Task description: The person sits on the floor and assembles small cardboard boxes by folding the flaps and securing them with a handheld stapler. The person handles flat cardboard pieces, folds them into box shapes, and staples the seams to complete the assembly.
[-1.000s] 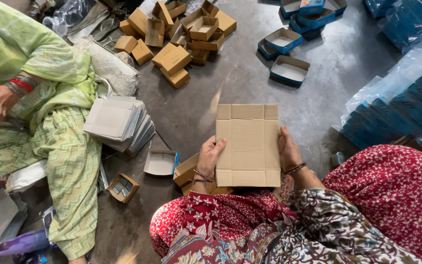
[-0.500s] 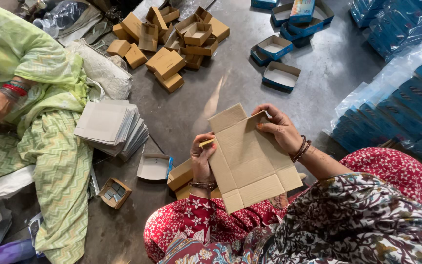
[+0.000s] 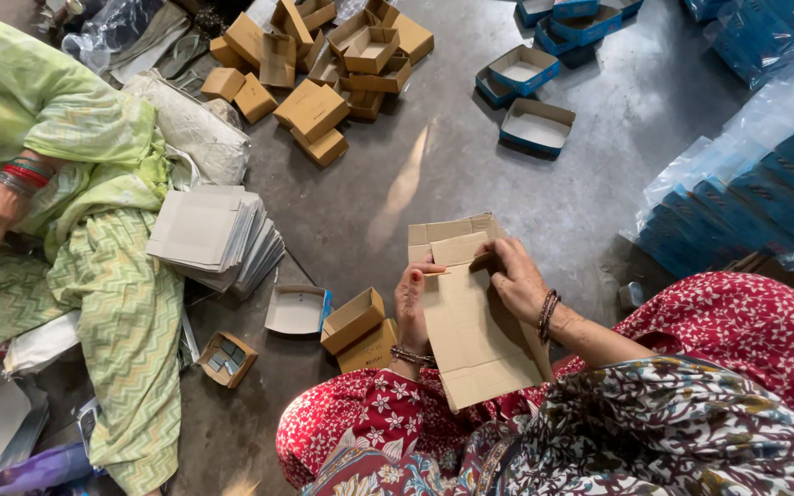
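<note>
I hold a flat brown cardboard box blank [image 3: 470,331] over my lap, tilted, its top flaps bent over. My left hand [image 3: 413,303] grips its left edge, thumb on the face. My right hand [image 3: 512,276] grips the upper right part, fingers pressing a folded flap. Two folded brown boxes [image 3: 358,326] lie on the floor just left of my left hand.
A second person in green [image 3: 85,230] sits at the left beside a stack of grey flat blanks [image 3: 213,234]. A pile of brown boxes [image 3: 323,64] lies at the top, blue trays [image 3: 535,101] at the upper right, wrapped blue packs [image 3: 755,193] at the right.
The blank was held flat and square, then tilted; now its top flaps are folded over and both my hands have shifted up onto the fold.
</note>
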